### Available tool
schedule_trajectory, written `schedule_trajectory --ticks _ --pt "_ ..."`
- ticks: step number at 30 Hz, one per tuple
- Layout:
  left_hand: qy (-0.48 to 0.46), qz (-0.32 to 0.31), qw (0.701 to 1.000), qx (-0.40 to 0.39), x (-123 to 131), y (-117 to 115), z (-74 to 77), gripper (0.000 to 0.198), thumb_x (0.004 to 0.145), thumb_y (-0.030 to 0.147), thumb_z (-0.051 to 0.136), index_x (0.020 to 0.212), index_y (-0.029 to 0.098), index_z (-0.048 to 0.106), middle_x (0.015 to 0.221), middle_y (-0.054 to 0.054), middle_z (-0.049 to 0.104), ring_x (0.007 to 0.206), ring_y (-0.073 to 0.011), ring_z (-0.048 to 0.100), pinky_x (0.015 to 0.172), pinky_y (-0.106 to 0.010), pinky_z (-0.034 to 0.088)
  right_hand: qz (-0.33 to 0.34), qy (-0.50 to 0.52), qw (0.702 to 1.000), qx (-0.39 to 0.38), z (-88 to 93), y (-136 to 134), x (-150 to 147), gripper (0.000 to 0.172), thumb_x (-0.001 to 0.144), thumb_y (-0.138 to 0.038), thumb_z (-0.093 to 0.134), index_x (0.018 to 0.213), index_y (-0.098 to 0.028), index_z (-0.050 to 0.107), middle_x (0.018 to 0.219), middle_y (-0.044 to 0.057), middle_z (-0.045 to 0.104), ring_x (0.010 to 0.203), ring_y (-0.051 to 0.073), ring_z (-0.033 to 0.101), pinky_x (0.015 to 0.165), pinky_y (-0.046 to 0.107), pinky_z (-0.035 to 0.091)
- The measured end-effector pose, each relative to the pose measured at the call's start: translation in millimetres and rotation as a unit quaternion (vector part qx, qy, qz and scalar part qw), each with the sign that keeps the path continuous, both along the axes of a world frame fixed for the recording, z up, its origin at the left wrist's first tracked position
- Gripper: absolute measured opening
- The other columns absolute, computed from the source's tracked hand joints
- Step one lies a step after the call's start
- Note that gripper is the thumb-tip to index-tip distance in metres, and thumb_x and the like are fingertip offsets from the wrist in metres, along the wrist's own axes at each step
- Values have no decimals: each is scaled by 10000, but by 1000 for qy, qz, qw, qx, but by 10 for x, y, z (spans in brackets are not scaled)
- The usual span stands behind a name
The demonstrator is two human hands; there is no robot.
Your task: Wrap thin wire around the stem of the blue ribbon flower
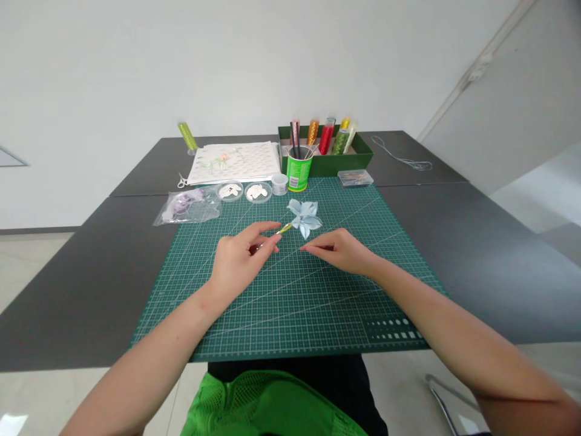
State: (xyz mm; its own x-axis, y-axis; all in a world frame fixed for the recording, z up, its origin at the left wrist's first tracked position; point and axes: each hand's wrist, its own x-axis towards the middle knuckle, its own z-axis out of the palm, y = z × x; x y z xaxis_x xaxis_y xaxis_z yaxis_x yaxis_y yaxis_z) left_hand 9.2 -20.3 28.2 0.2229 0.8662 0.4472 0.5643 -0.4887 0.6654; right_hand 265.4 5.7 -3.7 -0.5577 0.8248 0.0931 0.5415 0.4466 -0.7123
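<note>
Over the green gridded cutting mat (281, 315), toward its far edge, the left hand (242, 251) pinches the slim yellow-green stem (284, 229) of a pale-blue petalled flower (305, 218), presumably keeping its petals clear, while the right hand (347, 251), fingertips pinched together nearby, holds nothing discernible.

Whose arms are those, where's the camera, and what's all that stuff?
Those are a person's bare arms; no robot here. The camera sits on their head, looking down, so you see roughly what they see. The left hand holds a pale blue flower by its yellow-green stem. The right hand is nearby, its fingers pinched together; I can't tell whether they hold anything. Underneath, a green grid mat lies on a dark table. Farther back are two round dishes with white pieces, a green can, and a green box of colourful spools.
</note>
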Motion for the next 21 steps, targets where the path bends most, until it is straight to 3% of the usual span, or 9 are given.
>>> schedule_trajectory --ticks 5,11,16,21 --pt "-12 32 999 -24 -10 43 32 188 962 335 635 1052 231 763 653 63 755 480 -92 613 518 -195 439 88 18 995 -38 200 -72 44 342 980 -387 583 1026 -144 820 825 68 787 610 129 615 553 236 411" --pt "4 19 996 -87 -13 80 20 221 957 361 619 1019 203 760 673 36 762 471 -105 582 492 -216 400 174 86 977 -91 381 -132 98 295 972 -349 638 1043 -123 814 601 4 630 520 82 449 505 231 330" --pt "101 -51 982 -150 32 69 -47 199 968 351 603 947 221 753 681 48 762 444 -105 565 474 -222 349 179 145 969 -88 433 -196 81 278 966 -327 661 1070 -114 806 536 -39 493 504 68 387 488 232 286" --pt "209 -146 950 -179 103 -8 -55 185 982 282 589 919 229 756 684 48 754 492 -107 608 512 -215 344 139 168 975 -30 422 -239 45 255 977 -313 642 1080 -148 807 573 -23 550 506 69 415 477 226 294"
